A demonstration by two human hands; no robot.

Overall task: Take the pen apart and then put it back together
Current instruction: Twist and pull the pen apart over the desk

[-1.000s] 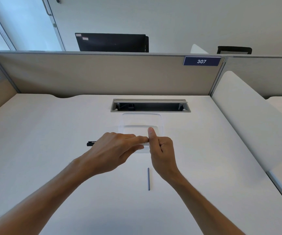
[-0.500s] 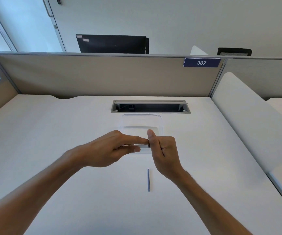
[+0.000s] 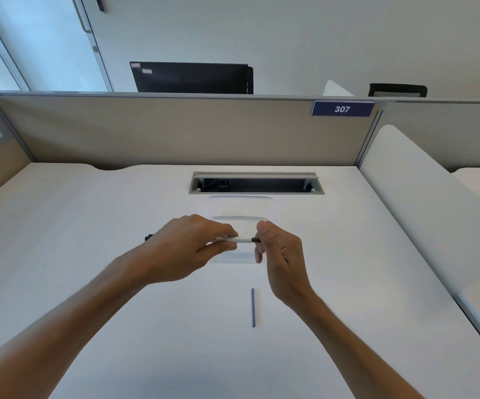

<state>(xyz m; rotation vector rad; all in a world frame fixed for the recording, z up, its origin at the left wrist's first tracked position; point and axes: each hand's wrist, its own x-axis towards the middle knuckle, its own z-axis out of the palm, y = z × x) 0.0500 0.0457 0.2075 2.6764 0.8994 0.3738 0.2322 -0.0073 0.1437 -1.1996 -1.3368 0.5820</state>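
Note:
A white pen barrel (image 3: 240, 240) lies level above the desk, held between both hands. My left hand (image 3: 186, 249) wraps its left part, and a black end (image 3: 148, 237) sticks out past the knuckles. My right hand (image 3: 279, 254) pinches a short black piece (image 3: 256, 240) at the barrel's right end between thumb and fingers. A thin blue refill tube (image 3: 253, 308) lies on the desk below my right hand, pointing away from me.
A clear plastic tray (image 3: 241, 205) sits on the white desk (image 3: 117, 226) just behind the hands. Behind it is a cable slot (image 3: 256, 184). A beige partition (image 3: 175, 131) closes the back, and a white divider (image 3: 423, 203) runs along the right.
The hands have drawn apart a little, so the white barrel and the black piece at its right end now show between them.

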